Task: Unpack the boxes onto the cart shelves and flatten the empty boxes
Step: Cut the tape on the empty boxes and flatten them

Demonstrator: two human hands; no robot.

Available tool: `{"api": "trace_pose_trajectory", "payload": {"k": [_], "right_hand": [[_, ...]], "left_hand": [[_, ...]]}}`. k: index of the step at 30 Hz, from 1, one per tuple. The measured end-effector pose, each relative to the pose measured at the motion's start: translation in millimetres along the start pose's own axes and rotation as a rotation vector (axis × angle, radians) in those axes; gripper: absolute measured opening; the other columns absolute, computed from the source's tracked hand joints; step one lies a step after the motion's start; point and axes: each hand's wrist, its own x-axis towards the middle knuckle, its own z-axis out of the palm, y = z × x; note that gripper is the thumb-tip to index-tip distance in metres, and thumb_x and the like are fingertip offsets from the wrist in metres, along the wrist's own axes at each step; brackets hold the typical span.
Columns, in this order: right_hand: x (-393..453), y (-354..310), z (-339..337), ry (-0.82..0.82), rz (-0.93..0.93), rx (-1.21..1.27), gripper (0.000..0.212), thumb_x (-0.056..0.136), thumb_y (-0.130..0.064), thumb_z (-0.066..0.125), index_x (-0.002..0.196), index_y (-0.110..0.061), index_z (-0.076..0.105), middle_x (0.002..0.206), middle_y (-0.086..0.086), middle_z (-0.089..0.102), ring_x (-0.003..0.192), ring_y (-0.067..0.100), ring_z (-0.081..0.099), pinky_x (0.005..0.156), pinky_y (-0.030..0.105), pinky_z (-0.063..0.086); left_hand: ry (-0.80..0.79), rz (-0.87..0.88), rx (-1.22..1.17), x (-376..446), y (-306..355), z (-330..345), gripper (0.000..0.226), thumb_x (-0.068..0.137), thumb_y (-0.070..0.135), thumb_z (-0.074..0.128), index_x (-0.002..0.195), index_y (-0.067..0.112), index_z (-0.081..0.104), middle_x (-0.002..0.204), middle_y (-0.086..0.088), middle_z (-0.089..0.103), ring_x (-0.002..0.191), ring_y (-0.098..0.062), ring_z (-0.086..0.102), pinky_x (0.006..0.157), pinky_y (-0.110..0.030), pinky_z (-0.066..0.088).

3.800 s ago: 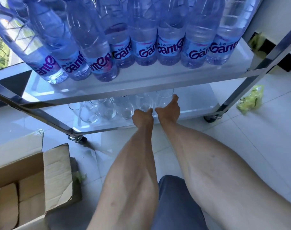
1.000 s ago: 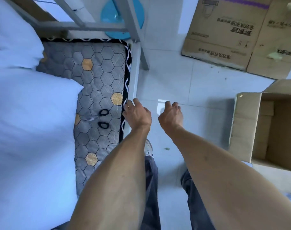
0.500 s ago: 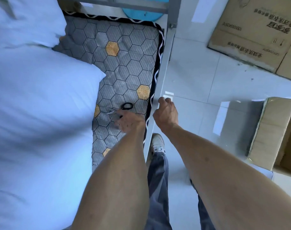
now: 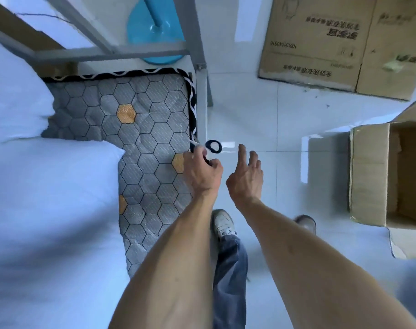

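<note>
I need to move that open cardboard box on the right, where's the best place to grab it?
Take the open cardboard box by its near wall's top rim, coming from its open top. That rim stands bare and upright, facing the free right hand; the left hand holds the scissors.

An open brown cardboard box stands on the floor at the right, flaps up. A flattened printed box lies far right on the tiles.
</note>
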Motion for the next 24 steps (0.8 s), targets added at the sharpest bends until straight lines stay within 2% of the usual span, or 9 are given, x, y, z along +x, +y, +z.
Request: {"api": "trace_pose_trajectory", "payload": {"k": [3,6,8,10,12,17,21,24], "right_hand": [[15.3,23.1,-28.3,0.076,0.032,0.005,0.086,0.083,-0.004,0.052,0.155,-0.023,0.009,0.152,0.016,0.022,0.128,0.031,0.035,0.104,0.038,0.034],[34.4,57.0,-60.6,0.132,0.075,0.02,0.076,0.089,-0.01,0.048,0.154,-0.024,0.011,0.152,0.016,0.023,0.134,0.03,0.031,0.107,0.036,0.028],[49.7,86.8,-80.9,0.107,0.125,0.058,0.059,0.093,-0.015,0.045,0.148,-0.021,0.025,0.142,0.012,0.037,0.126,0.029,0.04,0.101,0.036,0.033],[63.9,122.9,-100.7,0.035,0.215,0.125,0.036,0.094,-0.015,0.042,0.13,-0.018,0.042,0.125,0.01,0.052,0.112,0.031,0.051,0.089,0.037,0.038],[73.9,163.3,-121.1,-0.026,0.328,0.178,0.024,0.096,-0.015,0.041,0.119,-0.016,0.048,0.117,0.01,0.056,0.105,0.032,0.056,0.081,0.037,0.04],[100.2,271.8,-163.8,-0.025,0.458,0.11,0.029,0.087,-0.012,0.052,0.115,-0.017,0.05,0.114,0.005,0.06,0.108,0.026,0.055,0.079,0.035,0.034],[110.8,353.3,-191.1,-0.066,0.606,0.163,0.04,0.084,-0.011,0.055,0.122,-0.016,0.042,0.11,0.005,0.065,0.105,0.028,0.059,0.08,0.037,0.033],[113.5,404.8,-199.8,-0.043,0.661,0.254,0.031,0.09,-0.015,0.05,0.121,-0.014,0.043,0.11,0.008,0.064,0.105,0.031,0.06,0.078,0.037,0.037]], "left_hand": [[-0.108,0.147,0.083,-0.7,43.9,18.9,0.025,0.082,0.021,0.064,0.107,0.021,0.067,0.106,-0.004,0.054,0.086,-0.023,0.058,0.068,-0.024,0.036],[-0.221,0.267,0.116,-8.3,92.0,48.0,0.029,0.082,0.016,0.064,0.11,0.017,0.073,0.104,-0.004,0.059,0.097,-0.022,0.06,0.078,-0.022,0.041],[-0.296,0.315,0.104,-21.5,128.1,70.9,0.026,0.079,0.01,0.063,0.102,0.016,0.075,0.099,-0.004,0.064,0.098,-0.022,0.06,0.083,-0.026,0.047],[-0.342,0.346,0.074,-40.7,165.8,97.0,0.019,0.075,0.006,0.062,0.088,0.014,0.073,0.089,-0.003,0.067,0.089,-0.023,0.062,0.078,-0.032,0.05],[-0.377,0.362,0.065,-60.2,204.1,124.3,0.015,0.073,0.005,0.061,0.083,0.012,0.07,0.082,-0.003,0.07,0.082,-0.024,0.063,0.072,-0.031,0.05],[-0.517,0.409,0.092,-103.8,294.2,201.0,0.023,0.079,0.004,0.058,0.098,0.013,0.069,0.087,0.003,0.068,0.089,-0.023,0.064,0.075,-0.023,0.045],[-0.627,0.516,0.139,-150.0,357.2,260.3,0.026,0.086,0.006,0.052,0.106,0.017,0.065,0.099,-0.003,0.071,0.098,-0.026,0.063,0.087,-0.037,0.052],[-0.735,0.595,0.147,-185.5,389.7,304.3,0.026,0.089,0.01,0.05,0.109,0.021,0.061,0.103,-0.003,0.07,0.101,-0.027,0.061,0.091,-0.04,0.05]]}}
